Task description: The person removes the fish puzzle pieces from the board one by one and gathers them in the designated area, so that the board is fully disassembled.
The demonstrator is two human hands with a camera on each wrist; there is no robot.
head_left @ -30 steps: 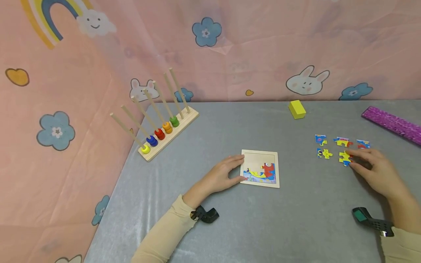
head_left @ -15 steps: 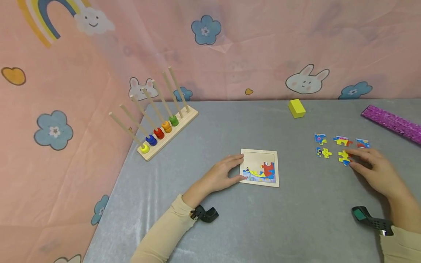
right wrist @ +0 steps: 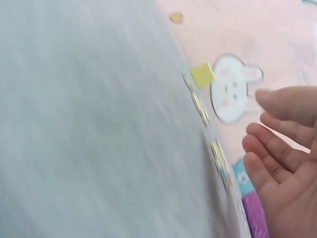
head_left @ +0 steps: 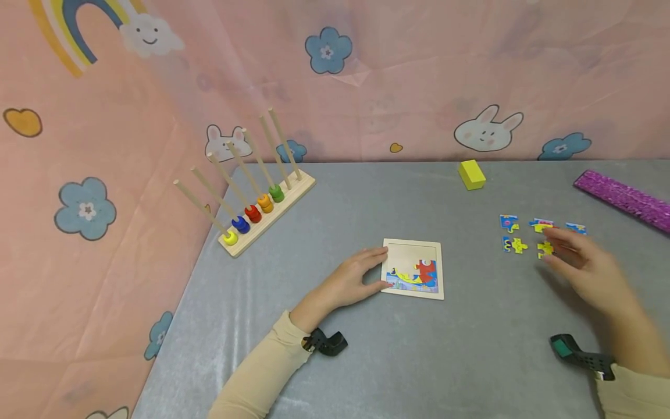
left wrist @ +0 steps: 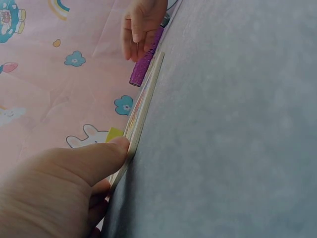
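Note:
My left hand holds the left edge of a square wooden puzzle tray, thumb and fingers on its rim. Part of a red, yellow and blue picture fills the tray's lower portion. In the left wrist view the thumb presses on the tray's frame. My right hand hovers over loose puzzle pieces at the right, its fingers loosely bent and nothing between them in the right wrist view. A yellow puzzle piece lies by its fingertips, partly hidden. Other pieces lie beside it.
An abacus-like peg stand with coloured rings stands at the left. A yellow block sits near the back edge. A glittery purple bar lies at the back right. Pink printed cloth hangs behind the table.
The right hand has come up off the yellow puzzle piece and shifted slightly left, now hiding more of the piece. The left hand stays at the tray.

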